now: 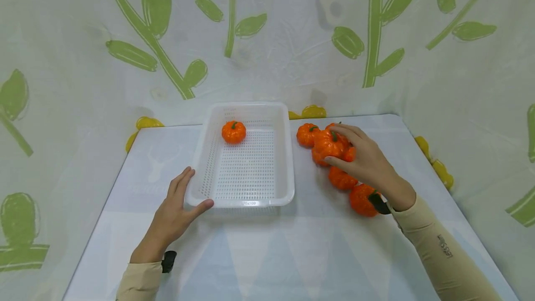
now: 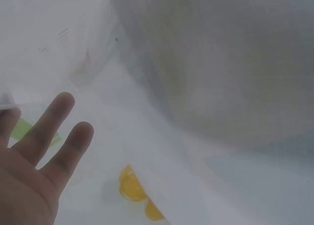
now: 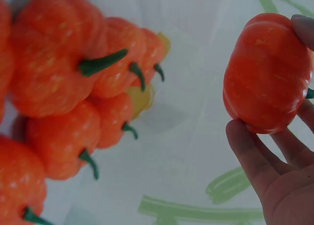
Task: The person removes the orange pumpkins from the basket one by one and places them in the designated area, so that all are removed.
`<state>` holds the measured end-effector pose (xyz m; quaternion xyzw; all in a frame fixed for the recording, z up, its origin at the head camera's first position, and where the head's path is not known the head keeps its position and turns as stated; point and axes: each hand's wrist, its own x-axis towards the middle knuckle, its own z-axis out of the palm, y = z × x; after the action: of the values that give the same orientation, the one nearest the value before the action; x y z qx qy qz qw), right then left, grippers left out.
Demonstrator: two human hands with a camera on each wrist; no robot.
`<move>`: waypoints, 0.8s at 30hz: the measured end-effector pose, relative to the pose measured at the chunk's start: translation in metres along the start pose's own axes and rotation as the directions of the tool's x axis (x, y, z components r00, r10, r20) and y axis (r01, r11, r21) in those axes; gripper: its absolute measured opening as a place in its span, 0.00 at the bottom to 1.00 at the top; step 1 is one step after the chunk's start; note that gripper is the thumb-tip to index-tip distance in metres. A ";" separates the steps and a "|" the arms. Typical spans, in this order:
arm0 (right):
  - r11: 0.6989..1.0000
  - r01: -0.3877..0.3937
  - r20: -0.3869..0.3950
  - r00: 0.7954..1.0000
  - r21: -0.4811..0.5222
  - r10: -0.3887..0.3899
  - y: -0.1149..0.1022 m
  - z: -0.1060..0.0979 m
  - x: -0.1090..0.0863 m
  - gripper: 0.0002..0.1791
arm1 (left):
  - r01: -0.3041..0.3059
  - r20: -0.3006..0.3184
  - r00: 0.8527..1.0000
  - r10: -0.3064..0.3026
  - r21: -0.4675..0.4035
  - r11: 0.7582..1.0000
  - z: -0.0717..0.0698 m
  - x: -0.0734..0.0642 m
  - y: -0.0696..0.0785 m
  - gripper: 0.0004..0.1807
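A white perforated plastic basket point(image 1: 284, 161) stands on the table with one small orange toy pumpkin point(image 1: 233, 133) inside, near its back left. My left hand point(image 1: 172, 215) rests against the basket's front left corner, fingers along the left side and thumb at the front rim. In the left wrist view its fingers point(image 2: 73, 146) are spread and fairly straight. My right hand point(image 1: 372, 159) holds an orange pumpkin point(image 3: 267, 75) between thumb and fingers, over the group at the basket's right. Part of that group is hidden behind the hand and the held pumpkin.
Several more orange pumpkins with green stems lie to the right of the basket, among them one at the back point(image 1: 306, 135), one in the middle point(image 1: 342, 179) and one at the front point(image 1: 362, 201). A flower-patterned sheet point(image 1: 276, 73) hangs behind the table.
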<state>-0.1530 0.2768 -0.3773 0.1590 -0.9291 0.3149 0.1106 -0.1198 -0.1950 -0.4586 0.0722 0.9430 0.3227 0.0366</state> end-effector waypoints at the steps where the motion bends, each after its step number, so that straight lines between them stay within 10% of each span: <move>1: 1.000 -0.011 -0.001 1.000 -0.008 0.011 0.003 -0.002 -0.004 0.40 | -0.002 0.000 1.000 0.002 0.000 1.000 0.000 0.000 0.000 0.58; 24: 0.954 -0.240 0.018 0.969 -0.180 0.247 0.081 -0.070 -0.081 0.47 | -0.005 0.014 1.000 0.005 0.011 1.000 -0.006 0.001 0.004 0.58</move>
<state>-0.1005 0.3994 -0.3923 0.0391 -0.9679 0.2395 0.0660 -0.1206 -0.1956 -0.4515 0.0772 0.9443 0.3170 0.0420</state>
